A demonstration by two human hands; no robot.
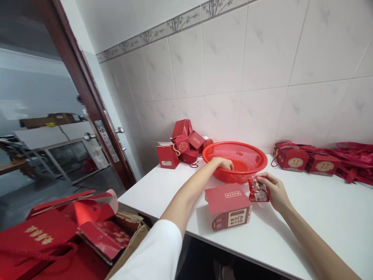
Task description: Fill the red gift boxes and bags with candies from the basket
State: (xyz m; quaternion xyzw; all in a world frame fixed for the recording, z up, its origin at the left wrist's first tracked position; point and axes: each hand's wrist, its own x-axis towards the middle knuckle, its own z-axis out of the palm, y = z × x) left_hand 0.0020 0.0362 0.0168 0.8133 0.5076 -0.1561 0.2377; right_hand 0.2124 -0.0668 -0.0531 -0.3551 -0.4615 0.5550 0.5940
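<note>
My left hand (224, 163) reaches over the near rim of a red plastic colander (212, 155). Its fingers curl down inside, and whatever they may hold is hidden. Between the thumb and fingers of my right hand (275, 190) is a small red printed snack packet (258, 189), pinched by its upper right side just in front of the colander. A red gift box (229, 208) with gold-cream lettering lies on the white table, left of the packet and below my left wrist.
Several small red boxes (186, 146) pile up against the tiled wall, left of the colander. More red boxes (294, 158) and dark red ribbons (354, 155) lie at the right. A carton of red packaging (37, 241) stands at the lower left, near a door (96, 101).
</note>
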